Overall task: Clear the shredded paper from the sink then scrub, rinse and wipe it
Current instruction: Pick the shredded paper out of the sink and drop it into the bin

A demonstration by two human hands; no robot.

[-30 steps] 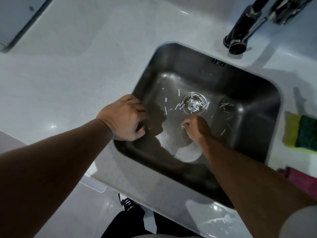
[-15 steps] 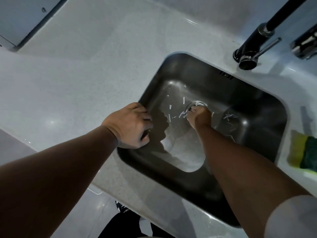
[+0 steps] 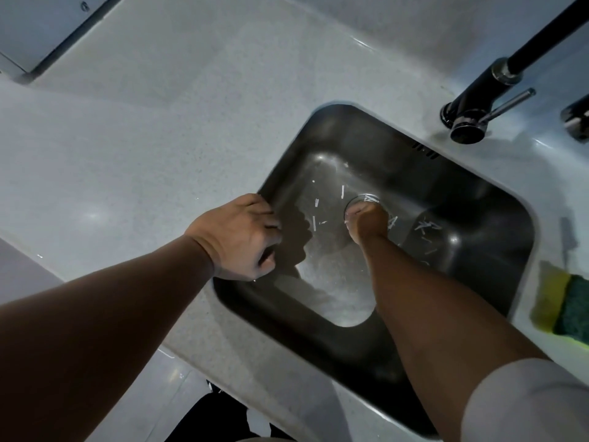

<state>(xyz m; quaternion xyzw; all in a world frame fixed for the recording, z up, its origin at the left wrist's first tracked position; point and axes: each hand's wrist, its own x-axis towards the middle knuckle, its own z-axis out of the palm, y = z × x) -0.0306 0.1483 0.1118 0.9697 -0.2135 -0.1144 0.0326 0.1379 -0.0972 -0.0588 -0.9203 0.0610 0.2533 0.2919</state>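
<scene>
While the left hand braces on the sink, fingers curled over its left rim, the right hand sits on the drain with fingers bunched downward; whether they pinch any strips cannot be told. Shredded paper lies scattered on the basin floor as thin white strips either side of the drain, some touching its ring. Risk, as judged: the steel looks wet, so strips may cling and tear under a pinch, and raking at the strainer could push pieces through into the waste, beyond reach.
</scene>
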